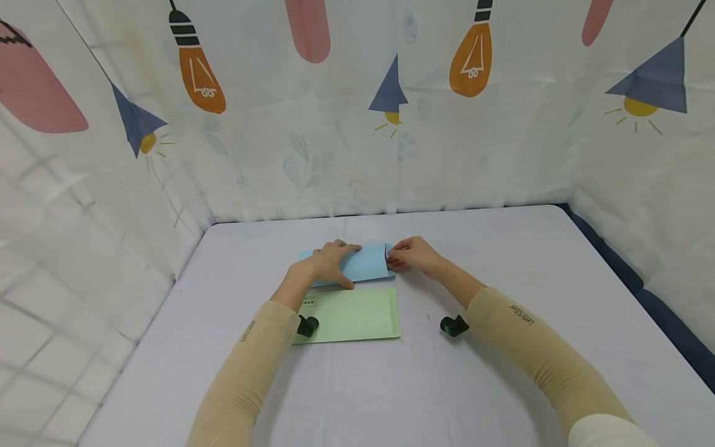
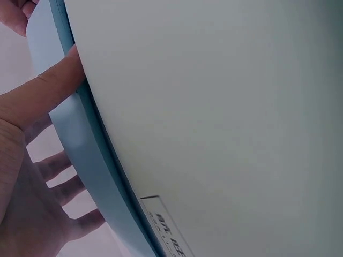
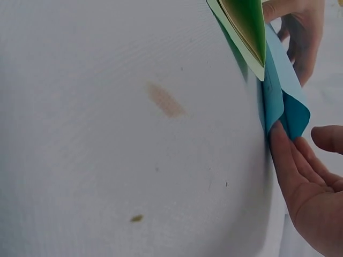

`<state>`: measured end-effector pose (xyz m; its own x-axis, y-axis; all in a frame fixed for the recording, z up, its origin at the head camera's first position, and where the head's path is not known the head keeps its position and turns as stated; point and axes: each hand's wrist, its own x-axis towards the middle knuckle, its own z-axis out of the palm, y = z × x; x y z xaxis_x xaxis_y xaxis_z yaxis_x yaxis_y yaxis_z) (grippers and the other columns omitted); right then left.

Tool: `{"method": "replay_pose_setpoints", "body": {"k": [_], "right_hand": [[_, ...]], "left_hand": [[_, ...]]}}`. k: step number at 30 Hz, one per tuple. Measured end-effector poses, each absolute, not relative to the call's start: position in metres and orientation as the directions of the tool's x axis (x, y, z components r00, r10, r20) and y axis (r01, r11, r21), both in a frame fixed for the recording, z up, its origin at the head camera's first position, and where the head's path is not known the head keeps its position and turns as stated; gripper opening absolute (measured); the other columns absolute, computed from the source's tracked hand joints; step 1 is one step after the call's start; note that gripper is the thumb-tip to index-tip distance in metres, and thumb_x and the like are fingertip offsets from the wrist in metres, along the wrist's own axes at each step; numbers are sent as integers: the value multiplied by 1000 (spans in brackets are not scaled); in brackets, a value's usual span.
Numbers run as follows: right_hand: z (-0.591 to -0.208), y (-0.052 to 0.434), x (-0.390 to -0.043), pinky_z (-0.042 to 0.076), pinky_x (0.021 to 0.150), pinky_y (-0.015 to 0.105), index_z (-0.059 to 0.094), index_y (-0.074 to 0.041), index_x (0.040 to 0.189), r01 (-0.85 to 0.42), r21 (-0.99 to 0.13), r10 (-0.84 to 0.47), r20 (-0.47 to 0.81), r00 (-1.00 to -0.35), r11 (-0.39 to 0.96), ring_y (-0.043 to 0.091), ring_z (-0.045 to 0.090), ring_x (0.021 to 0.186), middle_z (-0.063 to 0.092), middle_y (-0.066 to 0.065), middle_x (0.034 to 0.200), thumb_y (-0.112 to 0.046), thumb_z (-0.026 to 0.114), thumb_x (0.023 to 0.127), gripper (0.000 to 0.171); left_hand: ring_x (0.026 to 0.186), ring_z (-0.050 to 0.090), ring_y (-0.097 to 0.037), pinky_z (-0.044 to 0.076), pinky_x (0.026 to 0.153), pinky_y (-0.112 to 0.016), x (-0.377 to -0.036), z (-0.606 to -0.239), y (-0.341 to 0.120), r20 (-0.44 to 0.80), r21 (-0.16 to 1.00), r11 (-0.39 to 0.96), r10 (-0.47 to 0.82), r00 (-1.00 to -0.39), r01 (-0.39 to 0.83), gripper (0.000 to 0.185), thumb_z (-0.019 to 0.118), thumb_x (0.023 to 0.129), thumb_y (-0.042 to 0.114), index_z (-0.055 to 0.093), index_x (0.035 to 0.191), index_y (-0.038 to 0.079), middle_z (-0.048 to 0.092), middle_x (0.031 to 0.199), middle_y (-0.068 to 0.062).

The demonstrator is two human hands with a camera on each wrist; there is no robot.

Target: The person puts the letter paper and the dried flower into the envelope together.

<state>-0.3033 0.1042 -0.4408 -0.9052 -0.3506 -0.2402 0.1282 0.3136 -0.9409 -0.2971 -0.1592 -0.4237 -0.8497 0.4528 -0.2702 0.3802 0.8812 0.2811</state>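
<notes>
A blue envelope (image 1: 365,264) lies on the table, just beyond a pale green envelope (image 1: 352,315). My left hand (image 1: 326,264) rests flat on the blue envelope's left half, fingers spread and straight (image 2: 59,187), thumb against its edge. My right hand (image 1: 409,254) is at the blue envelope's right end and holds the raised flap (image 3: 292,104) between fingertips and thumb. In the right wrist view the green envelope (image 3: 244,27) shows at the top, with the left hand (image 3: 300,32) behind it. In the left wrist view the green envelope (image 2: 214,107) fills most of the picture beside the blue envelope's edge (image 2: 80,144).
The table (image 1: 503,261) has a light lilac cover with a few small brown stains (image 3: 166,100). Patterned white curtains (image 1: 335,124) close in the back and both sides. Small black wrist cameras (image 1: 454,325) sit under both forearms.
</notes>
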Motion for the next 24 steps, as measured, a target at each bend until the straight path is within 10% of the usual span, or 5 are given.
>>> {"method": "replay_pose_setpoints", "body": {"k": [24], "right_hand": [[-439, 139, -300, 56, 92, 38, 57, 9, 130, 45, -944, -483, -207, -851, 326, 29, 72, 103, 71, 20, 115, -11, 62, 103, 34]], "left_hand": [[145, 30, -37, 30, 111, -62, -291, -416, -158, -289, 269, 878, 466, -836, 396, 101, 85, 84, 46, 28, 164, 25, 32, 159, -13]]}}
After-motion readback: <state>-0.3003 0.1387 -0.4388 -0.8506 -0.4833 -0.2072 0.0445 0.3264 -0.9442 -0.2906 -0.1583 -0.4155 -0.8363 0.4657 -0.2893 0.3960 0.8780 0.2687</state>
